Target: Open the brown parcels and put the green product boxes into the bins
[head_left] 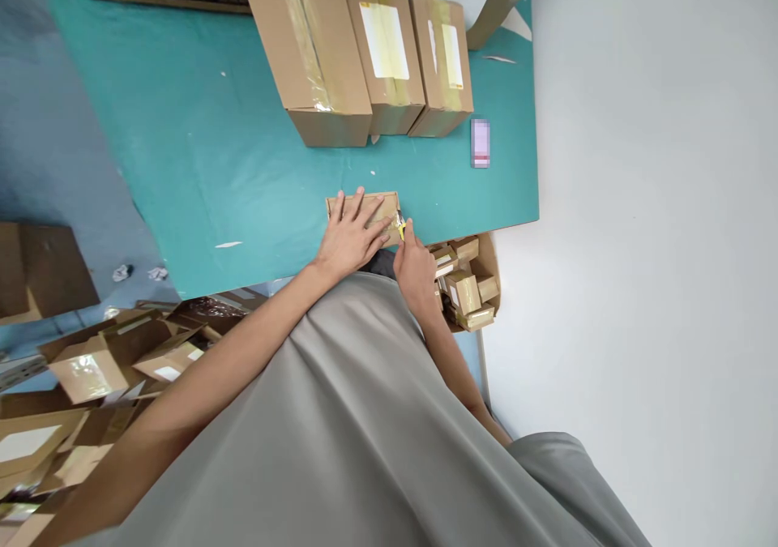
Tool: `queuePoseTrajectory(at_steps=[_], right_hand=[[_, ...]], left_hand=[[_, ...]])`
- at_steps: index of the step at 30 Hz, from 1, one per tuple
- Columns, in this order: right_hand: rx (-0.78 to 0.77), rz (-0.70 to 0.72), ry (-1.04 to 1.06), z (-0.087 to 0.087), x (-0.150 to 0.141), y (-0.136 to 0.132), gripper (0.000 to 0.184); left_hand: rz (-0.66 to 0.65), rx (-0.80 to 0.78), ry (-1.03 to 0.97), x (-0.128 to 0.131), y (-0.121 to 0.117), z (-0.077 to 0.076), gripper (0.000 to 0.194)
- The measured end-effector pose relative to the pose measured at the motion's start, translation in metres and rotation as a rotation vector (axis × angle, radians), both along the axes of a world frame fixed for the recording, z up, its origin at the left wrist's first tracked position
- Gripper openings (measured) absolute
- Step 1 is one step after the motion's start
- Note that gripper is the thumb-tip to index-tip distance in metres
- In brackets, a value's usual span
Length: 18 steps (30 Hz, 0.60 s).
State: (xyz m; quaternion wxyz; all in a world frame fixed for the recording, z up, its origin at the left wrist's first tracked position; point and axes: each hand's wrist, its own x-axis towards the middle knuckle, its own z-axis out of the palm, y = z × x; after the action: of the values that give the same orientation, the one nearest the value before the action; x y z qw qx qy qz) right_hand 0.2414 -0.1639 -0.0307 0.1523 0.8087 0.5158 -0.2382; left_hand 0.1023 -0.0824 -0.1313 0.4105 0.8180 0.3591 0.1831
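Observation:
A small flat cardboard box [389,206] lies at the front edge of the teal table. My left hand [351,237] rests on top of it, fingers spread and pressing down. In my right hand [416,265] is a yellow utility knife [401,227], gripped with the fingers wrapped round it. Its tip meets the taped right end of the box. Most of the knife's handle is hidden inside the hand.
Three taped cartons [331,61] stand along the far side of the teal table [200,142]. A small pinkish pack [480,143] lies to the right. Below the table are a bin of small boxes [465,292] and, at left, piled open cartons [97,369]. A white wall [644,207] borders the right.

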Motion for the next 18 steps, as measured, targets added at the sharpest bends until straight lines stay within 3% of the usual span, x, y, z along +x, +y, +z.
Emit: queuePoseTrajectory(at_steps=[8, 18], right_hand=[[-0.099, 0.015, -0.026, 0.008, -0.008, 0.018, 0.077], [-0.204, 0.010, -0.053, 0.011, -0.003, -0.004, 0.075]], left_hand=[[-0.011, -0.017, -0.010, -0.001, -0.006, 0.004, 0.061], [-0.009, 0.001, 0.007, 0.002, -0.009, 0.003, 0.062]])
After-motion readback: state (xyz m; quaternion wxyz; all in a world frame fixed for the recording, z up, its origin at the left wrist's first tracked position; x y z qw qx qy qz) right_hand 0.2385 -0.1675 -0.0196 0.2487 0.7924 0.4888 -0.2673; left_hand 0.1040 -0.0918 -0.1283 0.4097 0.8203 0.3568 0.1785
